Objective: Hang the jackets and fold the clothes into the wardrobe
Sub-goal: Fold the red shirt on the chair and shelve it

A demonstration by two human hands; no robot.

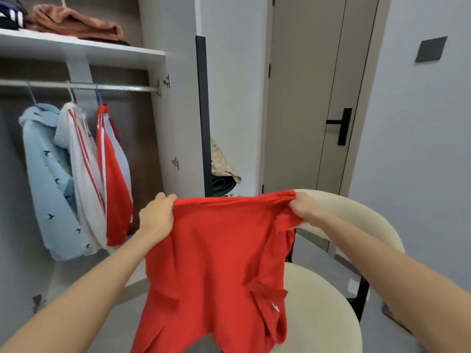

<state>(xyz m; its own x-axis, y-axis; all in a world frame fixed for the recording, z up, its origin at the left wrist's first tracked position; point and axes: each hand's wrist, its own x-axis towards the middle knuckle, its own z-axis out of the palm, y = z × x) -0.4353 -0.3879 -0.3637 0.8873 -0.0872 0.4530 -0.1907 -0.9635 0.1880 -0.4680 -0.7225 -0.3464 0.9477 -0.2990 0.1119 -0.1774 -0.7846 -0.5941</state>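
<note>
Fingers (167, 197) of the left hand (158, 212) are curled tight over one top corner of the red shirt (219, 263). The right hand (303, 206) pinches the other corner, bunching the cloth. The shirt hangs spread between them, held up over a cream chair (318, 301), beside the open wardrobe (175, 110). On the wardrobe's rail (114, 87) hang a light blue hooded jacket (48, 179), a white jacket with red stripes (84, 169) and a red jacket (114, 189). The shelf (89, 47) above carries folded brown clothing (76, 21) beside a dark striped piece (11, 15). A grey door (305, 98) with a black handle (341, 126) stands further right.
</note>
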